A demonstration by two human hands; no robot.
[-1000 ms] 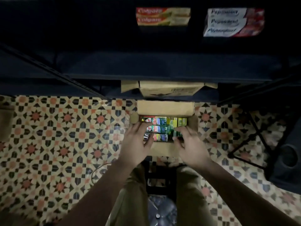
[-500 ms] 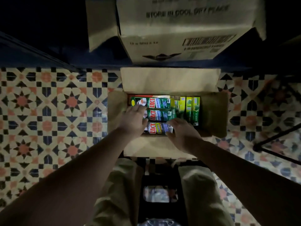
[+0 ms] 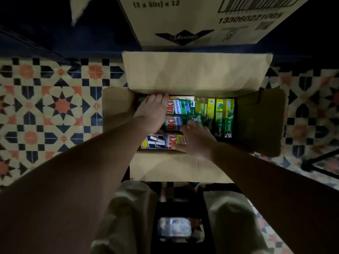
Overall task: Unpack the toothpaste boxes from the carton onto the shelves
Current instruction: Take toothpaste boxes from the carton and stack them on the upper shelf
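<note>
From the head view, an open carton stands on the patterned tile floor, its four flaps folded outward; inside it lie the toothpaste boxes, all in the carton and none on a shelf; on the left part three ZACT boxes lie flat, one behind the other, with red and green print, and the nearest one shows a silver and black end; on the right part the green and yellow DARLIE boxes stand on edge in a row, touching each other.

The left hand is reaching into the far left corner of the carton; its fingers are straight and lie over the far ZACT box, with the fingertips at the far wall under the flap; it is released and grasps nothing that I can see. The right hand lies over the right ends of the two nearer ZACT boxes, just beside the DARLIE row; its thumb presses the near edge of the nearest box, and the fingers are bent over the middle one; whether it really grasps a box, I cannot tell.

Behind the carton a bigger cardboard box with a barcode and a black logo sits in the dark under the shelf; at the bottom the knees in light trousers are seen, with a black stool between them.
</note>
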